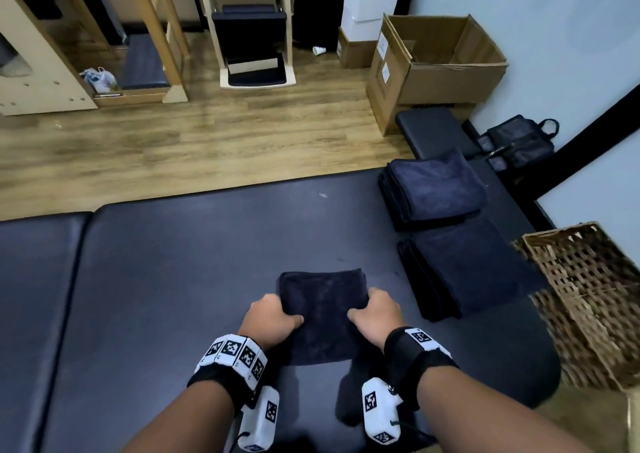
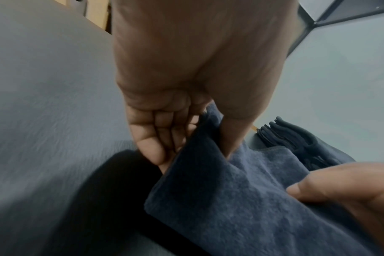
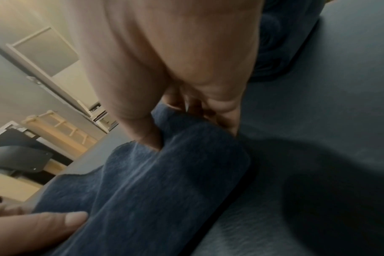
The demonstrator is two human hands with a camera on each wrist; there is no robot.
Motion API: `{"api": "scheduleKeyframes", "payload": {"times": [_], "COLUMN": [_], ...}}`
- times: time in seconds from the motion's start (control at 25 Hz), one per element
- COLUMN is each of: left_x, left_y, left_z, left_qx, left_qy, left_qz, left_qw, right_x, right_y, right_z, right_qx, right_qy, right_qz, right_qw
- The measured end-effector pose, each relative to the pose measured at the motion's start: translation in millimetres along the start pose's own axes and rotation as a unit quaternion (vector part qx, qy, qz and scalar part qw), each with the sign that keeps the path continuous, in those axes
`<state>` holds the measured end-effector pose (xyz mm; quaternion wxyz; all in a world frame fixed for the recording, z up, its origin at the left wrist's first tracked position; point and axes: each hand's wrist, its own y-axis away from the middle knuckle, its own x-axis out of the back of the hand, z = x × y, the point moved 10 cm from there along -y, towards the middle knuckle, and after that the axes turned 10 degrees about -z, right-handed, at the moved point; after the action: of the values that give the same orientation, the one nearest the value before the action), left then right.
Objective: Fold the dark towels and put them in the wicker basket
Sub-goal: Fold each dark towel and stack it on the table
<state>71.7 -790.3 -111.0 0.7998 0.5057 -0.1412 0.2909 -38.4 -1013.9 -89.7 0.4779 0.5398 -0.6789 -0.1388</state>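
Nearest, a folded dark towel (image 1: 323, 317) is gripped from both sides on the black padded table (image 1: 194, 279). Its left edge is held by the left hand (image 1: 272, 321), with the thumb laid on top and the fingers (image 2: 156, 138) curled beneath the fold, as seen from the left wrist. Its right edge is clamped the same way by the right hand (image 1: 375, 315), thumb on top, fingers tucked under. Marker-covered bands (image 1: 235, 355) are worn on both wrists. Just beyond, to the right, a flat stack of folded black towels (image 1: 467, 269) is seen on the padding, and behind it a second stack of folded navy towels (image 1: 436, 189), the two piles almost touching. Beside the table's right edge the wicker basket (image 1: 595, 300) is set; whether anything lies inside cannot be told. Farther off, an open cardboard box (image 1: 436, 68) and white boxes (image 1: 369, 2) are placed on the wooden floor (image 1: 173, 140) against the wall, with wooden furniture (image 1: 252, 26) at the back
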Motion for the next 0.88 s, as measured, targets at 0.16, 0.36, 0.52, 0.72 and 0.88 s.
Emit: {"api": "scheduleKeyframes", "payload": {"times": [0.16, 0.36, 0.52, 0.72, 0.88], "left_x": [-49, -139, -203, -241, -244], "left_y": [29, 69, 90, 86, 90], "left_z": [11, 40, 95, 173, 206], "left_qx": [0.010, 0.045, 0.020, -0.033, -0.038], "left_qy": [0.036, 0.067, 0.082, 0.156, 0.160], "left_qz": [-0.009, 0.004, -0.027, 0.017, 0.107], "left_qw": [0.999, 0.997, 0.996, 0.987, 0.981], "right_x": [15, 59, 117, 207, 241], "right_y": [9, 32, 47, 48, 51], "right_z": [45, 125, 187, 229, 236], "right_qx": [0.044, 0.091, 0.085, 0.082, 0.125], "right_qy": [0.023, 0.057, 0.080, 0.075, 0.054], "right_qz": [-0.063, -0.103, -0.093, 0.001, 0.095], "right_qw": [0.997, 0.989, 0.989, 0.994, 0.986]}}
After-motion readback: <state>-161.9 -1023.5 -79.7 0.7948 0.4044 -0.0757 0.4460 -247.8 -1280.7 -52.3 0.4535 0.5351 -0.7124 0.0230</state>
